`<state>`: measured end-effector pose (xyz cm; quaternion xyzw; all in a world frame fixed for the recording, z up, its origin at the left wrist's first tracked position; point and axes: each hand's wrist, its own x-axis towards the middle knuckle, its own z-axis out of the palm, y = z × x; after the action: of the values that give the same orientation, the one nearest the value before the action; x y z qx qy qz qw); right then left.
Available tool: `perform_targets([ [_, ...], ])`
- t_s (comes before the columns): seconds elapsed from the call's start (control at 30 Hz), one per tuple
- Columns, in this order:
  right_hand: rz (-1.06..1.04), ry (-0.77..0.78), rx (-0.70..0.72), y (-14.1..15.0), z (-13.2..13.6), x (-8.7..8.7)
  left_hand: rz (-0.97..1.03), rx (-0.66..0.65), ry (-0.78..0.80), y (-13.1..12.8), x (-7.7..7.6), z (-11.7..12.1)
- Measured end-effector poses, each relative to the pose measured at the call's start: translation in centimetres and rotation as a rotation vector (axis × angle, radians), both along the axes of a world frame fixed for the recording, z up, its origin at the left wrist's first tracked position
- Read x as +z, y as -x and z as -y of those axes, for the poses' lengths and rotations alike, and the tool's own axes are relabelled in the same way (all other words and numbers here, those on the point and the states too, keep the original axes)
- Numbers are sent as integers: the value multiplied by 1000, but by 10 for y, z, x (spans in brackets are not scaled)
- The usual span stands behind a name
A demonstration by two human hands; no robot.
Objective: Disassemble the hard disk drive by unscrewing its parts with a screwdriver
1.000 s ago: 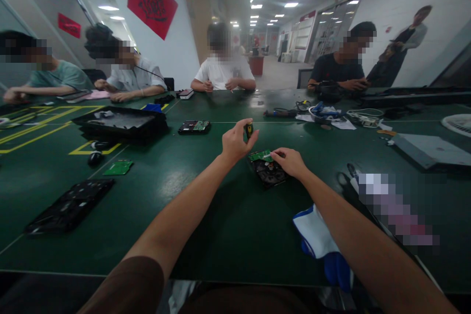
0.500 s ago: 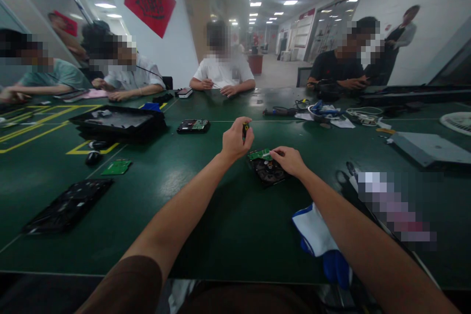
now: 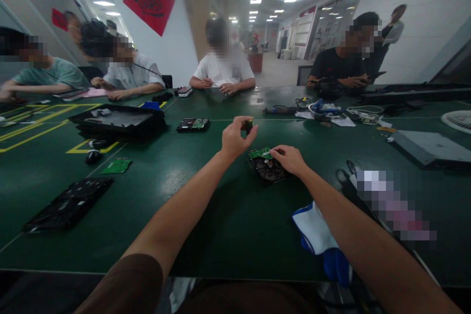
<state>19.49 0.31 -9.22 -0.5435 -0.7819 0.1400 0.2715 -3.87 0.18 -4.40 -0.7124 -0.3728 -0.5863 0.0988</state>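
Note:
My left hand (image 3: 237, 138) is closed around the black and yellow handle of a small screwdriver (image 3: 248, 127), held above the far left corner of a hard drive (image 3: 273, 172). I cannot make out the screwdriver's tip. A green circuit board (image 3: 259, 154) lies along the drive's far side. With fingertips pinched at the board's right end, my right hand (image 3: 289, 159) steadies the drive against the table. Whether the fingers also hold some small part is hidden.
Another hard drive (image 3: 193, 125) lies farther off. To the left are a loose green board (image 3: 117, 166), a black casing (image 3: 69, 203) and a black tray (image 3: 119, 125). A white-blue glove (image 3: 318, 233) lies under my right forearm. Several people sit across the table (image 3: 235, 235).
The screwdriver's handle has turned and tilted a little in my left fingers, showing less yellow. My right hand stays on the drive. A person at the far right has shifted.

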Motion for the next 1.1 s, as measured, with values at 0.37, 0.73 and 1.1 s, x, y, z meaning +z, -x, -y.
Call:
perform_targets([
  [0.37,5,-10,14,-1,-3,-2,-28,93,1,-3,6,3],
  [0.73,27,5,7,-1,-3,-1,22,76,17,-1,1,-2],
  [1.1,26,-2,7,0,-1,2,25,-1,107,-3,2,-1],
])
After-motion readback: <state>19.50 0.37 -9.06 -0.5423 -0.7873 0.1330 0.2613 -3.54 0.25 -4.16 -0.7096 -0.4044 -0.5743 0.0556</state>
